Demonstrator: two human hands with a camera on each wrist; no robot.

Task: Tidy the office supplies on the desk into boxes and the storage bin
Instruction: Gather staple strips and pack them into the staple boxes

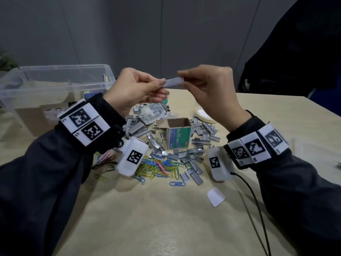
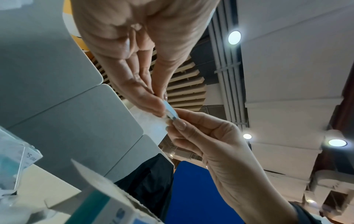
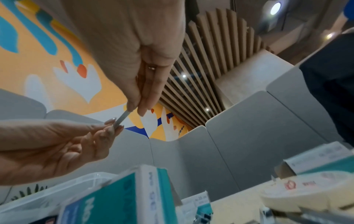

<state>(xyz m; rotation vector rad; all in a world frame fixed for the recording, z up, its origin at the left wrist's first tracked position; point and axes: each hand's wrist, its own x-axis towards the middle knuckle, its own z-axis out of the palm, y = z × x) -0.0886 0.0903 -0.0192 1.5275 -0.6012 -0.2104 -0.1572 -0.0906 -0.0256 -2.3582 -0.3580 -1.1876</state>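
Grey partition panels back our pale wooden table (image 1: 184, 228). Above it our left hand (image 1: 132, 89) and right hand (image 1: 208, 89) each pinch one end of a silvery strip of staples (image 1: 172, 82). Below stands an open green cardboard staple box (image 1: 178, 133) amid loose staples; a clear plastic storage bin (image 1: 55, 84) sits left.

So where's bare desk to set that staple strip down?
Bare desk lies in front of the paper clips, left of the white paper scrap, and also right of the tape roll. Around the open staple box it is crowded with loose staples.
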